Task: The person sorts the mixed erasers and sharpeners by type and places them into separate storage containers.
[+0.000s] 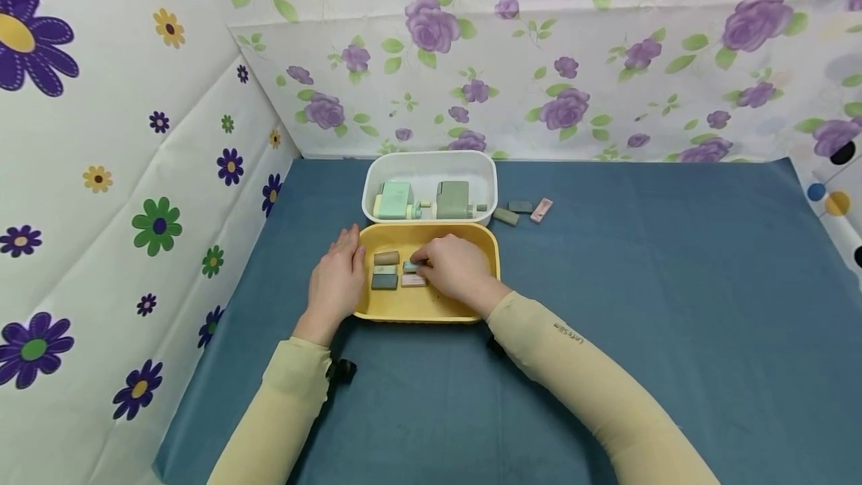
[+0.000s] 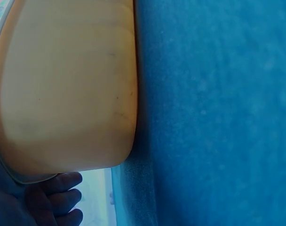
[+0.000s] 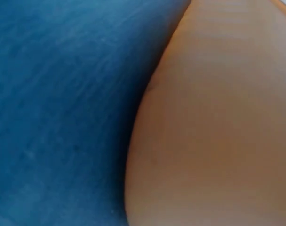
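My left hand (image 1: 338, 275) lies along the left end of a yellow basket (image 1: 431, 310), fingers straight against its rim. Its fingers (image 2: 67, 197) show at the basket's end in the left wrist view. Inside the basket my right hand (image 1: 454, 266) pinches the right end of a light blue block (image 1: 409, 266), partly hidden by the fingertips. Just below that is a pink block (image 1: 414, 281). To their left, a tan block (image 1: 387, 257), a pale green block (image 1: 385, 270) and a dark teal block (image 1: 384, 282) form a column. The right wrist view shows only the basket wall (image 3: 213, 132) and cloth.
Behind the yellow basket stands a white basket (image 1: 431, 158), holding a mint green boxy item (image 1: 395, 199) and a grey-green one (image 1: 453, 199). Right of it lie an olive block (image 1: 506, 216), a dark block (image 1: 520, 206) and a pink-red block (image 1: 542, 209) on the blue cloth (image 1: 640, 305).
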`<action>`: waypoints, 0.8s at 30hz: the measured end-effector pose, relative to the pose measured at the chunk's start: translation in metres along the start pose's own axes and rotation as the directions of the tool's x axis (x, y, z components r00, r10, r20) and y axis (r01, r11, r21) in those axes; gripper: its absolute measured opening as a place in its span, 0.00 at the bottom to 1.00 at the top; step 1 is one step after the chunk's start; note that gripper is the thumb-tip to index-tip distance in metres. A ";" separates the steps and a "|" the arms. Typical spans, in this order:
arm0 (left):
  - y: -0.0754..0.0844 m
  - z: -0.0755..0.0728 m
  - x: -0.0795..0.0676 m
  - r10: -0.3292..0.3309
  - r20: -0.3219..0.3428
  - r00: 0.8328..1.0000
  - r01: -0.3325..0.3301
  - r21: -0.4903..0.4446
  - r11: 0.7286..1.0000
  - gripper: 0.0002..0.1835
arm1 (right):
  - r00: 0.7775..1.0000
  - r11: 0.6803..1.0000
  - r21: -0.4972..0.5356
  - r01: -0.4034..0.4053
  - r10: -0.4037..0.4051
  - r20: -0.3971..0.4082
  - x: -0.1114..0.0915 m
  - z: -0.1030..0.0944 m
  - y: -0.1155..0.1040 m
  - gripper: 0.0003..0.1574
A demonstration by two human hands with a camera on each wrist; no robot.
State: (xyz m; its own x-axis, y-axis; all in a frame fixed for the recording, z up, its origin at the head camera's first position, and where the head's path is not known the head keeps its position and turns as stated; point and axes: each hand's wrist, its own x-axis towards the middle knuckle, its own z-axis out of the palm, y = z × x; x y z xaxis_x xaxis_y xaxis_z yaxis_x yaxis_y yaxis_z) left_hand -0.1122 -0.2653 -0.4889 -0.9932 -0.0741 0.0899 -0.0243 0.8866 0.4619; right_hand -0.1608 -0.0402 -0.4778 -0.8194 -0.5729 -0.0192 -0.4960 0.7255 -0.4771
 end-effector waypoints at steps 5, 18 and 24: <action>0.001 -0.002 -0.001 0.005 -0.010 1.000 -0.005 -0.006 1.000 0.29 | 1.000 1.000 0.009 0.029 -0.029 -0.005 0.000 0.003 0.001 0.13; 0.002 -0.001 -0.002 0.007 -0.002 1.000 -0.007 -0.012 1.000 0.29 | 0.997 0.997 0.001 0.076 -0.076 0.018 0.001 0.010 0.003 0.13; 0.001 0.000 0.000 0.000 0.003 1.000 0.000 0.003 1.000 0.29 | 0.996 0.996 0.005 0.084 -0.084 0.013 0.001 0.011 0.004 0.13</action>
State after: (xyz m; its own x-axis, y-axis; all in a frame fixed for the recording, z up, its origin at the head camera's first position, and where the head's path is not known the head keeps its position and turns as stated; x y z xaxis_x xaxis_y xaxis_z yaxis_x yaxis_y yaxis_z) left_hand -0.1119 -0.2642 -0.4880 -0.9935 -0.0725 0.0874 -0.0244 0.8881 0.4589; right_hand -0.1608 -0.0420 -0.4893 -0.7708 -0.6370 0.0095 -0.5618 0.6726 -0.4817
